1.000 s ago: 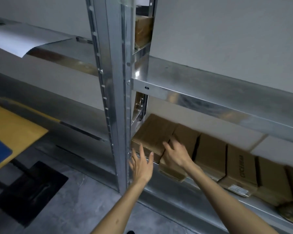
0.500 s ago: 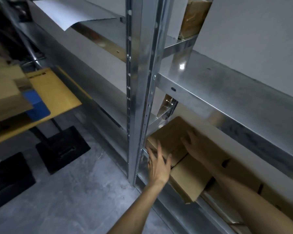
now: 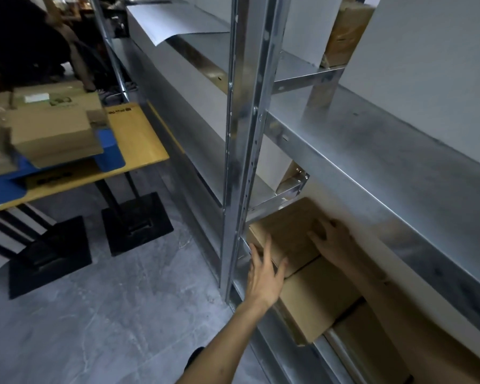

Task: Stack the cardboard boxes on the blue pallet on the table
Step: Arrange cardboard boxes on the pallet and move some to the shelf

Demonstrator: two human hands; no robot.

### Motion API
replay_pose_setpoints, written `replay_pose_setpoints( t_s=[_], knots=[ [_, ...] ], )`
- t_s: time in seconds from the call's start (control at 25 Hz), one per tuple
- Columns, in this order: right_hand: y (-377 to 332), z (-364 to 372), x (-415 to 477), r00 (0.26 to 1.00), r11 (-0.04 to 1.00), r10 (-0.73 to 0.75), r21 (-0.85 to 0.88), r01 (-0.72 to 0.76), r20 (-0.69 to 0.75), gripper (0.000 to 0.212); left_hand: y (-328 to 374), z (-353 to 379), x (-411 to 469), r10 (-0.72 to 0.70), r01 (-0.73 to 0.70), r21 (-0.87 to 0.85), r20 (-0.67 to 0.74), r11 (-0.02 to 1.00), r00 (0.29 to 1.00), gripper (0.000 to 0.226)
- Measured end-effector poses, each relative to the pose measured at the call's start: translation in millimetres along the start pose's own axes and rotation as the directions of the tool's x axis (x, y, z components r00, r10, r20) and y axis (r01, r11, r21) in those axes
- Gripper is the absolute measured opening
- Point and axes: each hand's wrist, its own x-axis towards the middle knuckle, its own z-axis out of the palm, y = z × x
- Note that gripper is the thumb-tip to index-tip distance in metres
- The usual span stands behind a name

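A steel upright point(image 3: 241, 151) is set just left of the cardboard box point(image 3: 286, 234) on the low shelf point(image 3: 341, 350), close beside the left hand point(image 3: 265, 275). Both grips are released on this box: left fingers are spread at its near edge, and the right hand point(image 3: 330, 239) is laid flat on top. Further stacked boxes point(image 3: 53, 134) are carried by the blue pallet point(image 3: 112, 153) on the bench point(image 3: 142, 139), far left. More of the bench is shown than before.

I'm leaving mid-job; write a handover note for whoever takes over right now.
Left hand: open, fingers spread against the front of the end box on the lower shelf.
Right hand: open, flat on that box's top.
Done: several boxes sit on the blue pallet on the table.
Left: carry over this box, then its neighbours on the shelf.
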Motion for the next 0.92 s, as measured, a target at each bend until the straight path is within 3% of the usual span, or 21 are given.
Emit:
replay_pose_setpoints(
  t_s=[0.24, 0.64, 0.8, 0.92],
  knots=[
    [4, 6, -5, 0.996, 0.997, -0.075, 0.032, 0.073, 0.048, 0.058, -8, 12, -22, -0.050, 0.026, -0.194, -0.123, 0.981, 0.991, 0.066],
    [-34, 31, -43, 0.969, 0.981, -0.194, 0.001, 0.196, 0.154, 0.060, -48, -14, -67, -0.068, -0.131, -0.487, -0.369, 0.863, 0.927, 0.052],
    [-76, 46, -82, 0.946, 0.941, -0.254, 0.279, 0.193, 0.203, 0.057, -89, -58, -102, -0.108, -0.166, -0.508, -0.467, 0.845, 0.878, 0.044],
    [-111, 68, -112, 0.935, 0.915, -0.318, 0.308, 0.259, 0.159, 0.052, -118, -102, -130, -0.162, -0.179, -0.528, -0.536, 0.830, 0.828, 0.041]
  ],
)
